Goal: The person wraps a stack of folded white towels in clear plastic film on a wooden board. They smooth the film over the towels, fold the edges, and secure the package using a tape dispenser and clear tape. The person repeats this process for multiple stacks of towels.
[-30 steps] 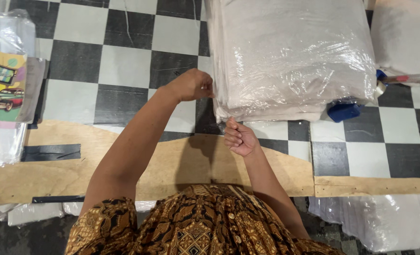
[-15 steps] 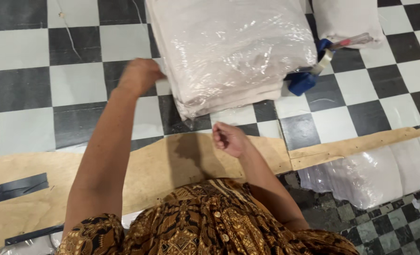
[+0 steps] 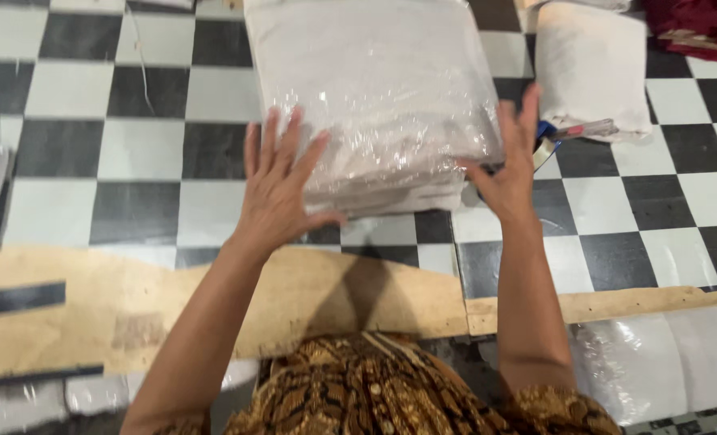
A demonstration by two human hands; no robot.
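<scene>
Left hand [image 3: 282, 189]: spread flat, fingers fanned, palm down on near left corner of plastic-wrapped fabric bundle [image 3: 374, 97]; gripping nothing.
Right hand [image 3: 510, 165]: open, fingers straight and pointing up, pressed against bundle's right edge near its front corner; not closed around anything.
Bundle position: lying on checkered floor [image 3: 141, 149], straight ahead, between both hands, far end cut off by top of view.
Bundle material: pale grey-white folded cloth, several layers showing as stacked edges along near side; clear glossy film over it, crinkled and catching light near right front corner.
Bundle shape: broad, flat, roughly rectangular, soft rounded corners.
Bundle count: one under the hands; second smaller pale wrapped package [image 3: 592, 68] just to its right, apart from it.
Small items: blue object with slim red-and-grey piece [image 3: 572, 133] on floor beside right hand, partly hidden, kind unclear.
Floor: smooth square tiles, black and white, alternating.
Wooden board [image 3: 213, 310]: raw tan plank, rough uneven edge, running across near side of view; two dark strips on its left part.
More plastic: shiny clear-wrapped white packages [image 3: 673, 362] low at right, below board; another at left edge, blurred.
Clothing: brown and gold patterned garment [image 3: 374, 395], ornate print, bottom centre.
Red cloth [image 3: 693, 28]: dark red heap, top right corner, one.
</scene>
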